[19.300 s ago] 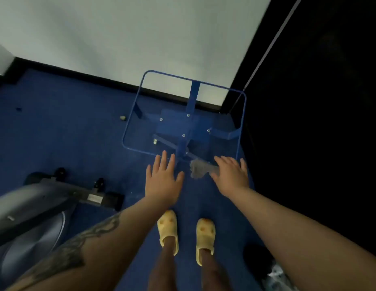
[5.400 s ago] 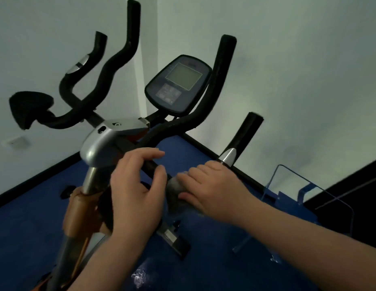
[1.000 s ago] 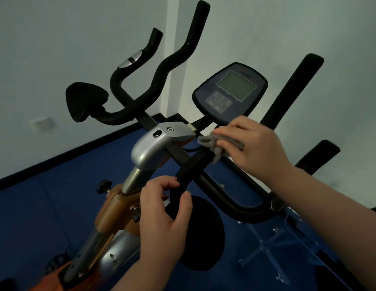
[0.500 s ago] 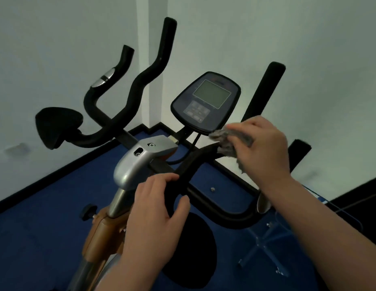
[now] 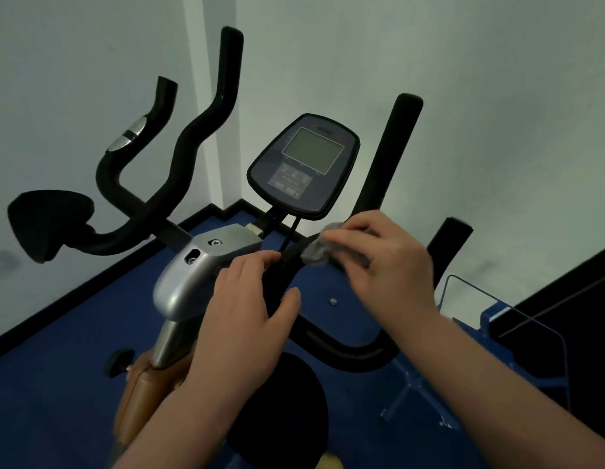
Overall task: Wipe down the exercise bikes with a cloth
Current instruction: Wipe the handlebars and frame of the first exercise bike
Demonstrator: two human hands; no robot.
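1. I am holding the cloth (image 5: pixel 316 252) bunched in my right hand (image 5: pixel 385 265), fingers closed on it, and I am pressing it on the black bar (image 5: pixel 287 262) just below the console (image 5: pixel 302 165).
2. My left hand (image 5: pixel 247 319) is gripping the same bar lower down, thumb on one side and fingers on the other, so the bike (image 5: pixel 199 265) is not turning under the pressure.
3. To do this step well, I think I should wrap the cloth around the bar and pull it along the full length, not only rub the top.
4. The cable (image 5: pixel 289 231) is running from the console down beside the cloth; I should be passing around it gently, because it could catch.
5. The silver cover (image 5: pixel 192 275) is touching the bar near my left fingers, and its edge needs a slow pass.
6. The right grip (image 5: pixel 392 154) is standing close behind my right hand, so room there is narrow. In front of the console there is more open room.
7. The walls are near behind the bike, and the blue frame (image 5: pixel 497 316) is standing on the floor at my right.
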